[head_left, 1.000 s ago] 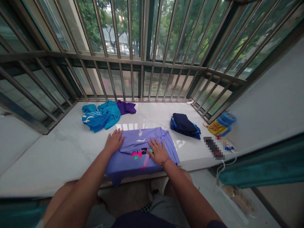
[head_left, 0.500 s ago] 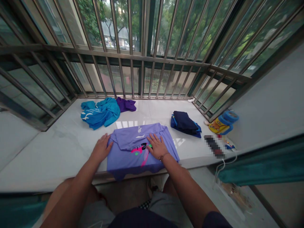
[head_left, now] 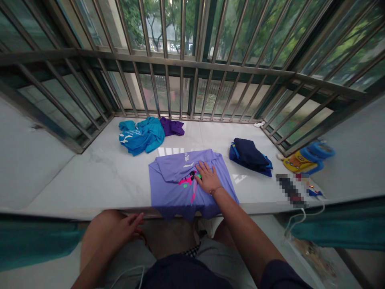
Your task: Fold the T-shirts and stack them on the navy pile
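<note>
A lavender T-shirt (head_left: 171, 192) with a pink, green and black print lies partly folded on the white marble sill, its lower edge hanging over the front. My right hand (head_left: 207, 178) rests flat on the shirt near the print, fingers spread, gripping nothing. Off the cloth, my left hand (head_left: 132, 226) hovers over my left thigh, below the sill's front edge. Its fingers are apart and nothing shows in them.
Crumpled at the back left are a bright blue shirt (head_left: 142, 136) and a purple cloth (head_left: 173, 127). A folded navy garment (head_left: 249, 155) sits to the right. Beyond it stand a yellow-and-blue bottle (head_left: 306, 158) and a blurred-out item (head_left: 290, 190). Metal bars (head_left: 186, 64) line the window.
My left hand has left the shirt's left edge and dropped toward my lap. The right hand stays on the shirt. The view has shifted, so the sill's things appear farther right.
</note>
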Tool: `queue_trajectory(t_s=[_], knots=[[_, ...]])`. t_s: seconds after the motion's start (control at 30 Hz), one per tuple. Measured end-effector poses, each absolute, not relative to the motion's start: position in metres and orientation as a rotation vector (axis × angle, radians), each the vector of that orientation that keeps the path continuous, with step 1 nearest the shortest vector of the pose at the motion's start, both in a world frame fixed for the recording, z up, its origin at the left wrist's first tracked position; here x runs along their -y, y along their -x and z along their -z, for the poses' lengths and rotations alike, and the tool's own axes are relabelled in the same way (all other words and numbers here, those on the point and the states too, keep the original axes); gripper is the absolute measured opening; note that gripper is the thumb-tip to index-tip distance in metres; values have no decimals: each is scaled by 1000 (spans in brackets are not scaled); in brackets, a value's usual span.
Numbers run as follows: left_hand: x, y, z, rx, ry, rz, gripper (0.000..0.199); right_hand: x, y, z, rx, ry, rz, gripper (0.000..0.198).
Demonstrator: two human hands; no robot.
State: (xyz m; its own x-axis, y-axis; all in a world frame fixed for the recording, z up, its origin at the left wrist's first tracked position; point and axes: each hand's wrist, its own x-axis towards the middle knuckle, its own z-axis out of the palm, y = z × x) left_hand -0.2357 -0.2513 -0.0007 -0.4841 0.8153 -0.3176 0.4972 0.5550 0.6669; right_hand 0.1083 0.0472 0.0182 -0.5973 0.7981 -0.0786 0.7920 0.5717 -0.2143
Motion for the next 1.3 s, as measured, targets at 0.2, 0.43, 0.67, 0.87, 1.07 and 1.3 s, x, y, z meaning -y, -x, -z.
queue_trajectory(t_s=[0.2,0.43,0.67,0.87,1.07,1.3], knots=[[221,206,19,-1960,-935,-658,67,-45,-107,-20,2762,1407,-342,67],[210,193,31,-1742,-898,-706,77,-45,-108,-19,2761,1409,-334,67],[205,178,23,-1662,-852,-738,79,-45,-109,-19,2763,1410,-332,66],[204,180,23,-1729,-553,-670,92,-45,-108,-20,2751,1400,-342,67],[200,174,15,-1680,-510,-638,91,-45,-109,-19,2736,1405,-362,67],[199,172,7,-1717,-902,-539,80,-44,-110,-19,2725,1385,-367,67]])
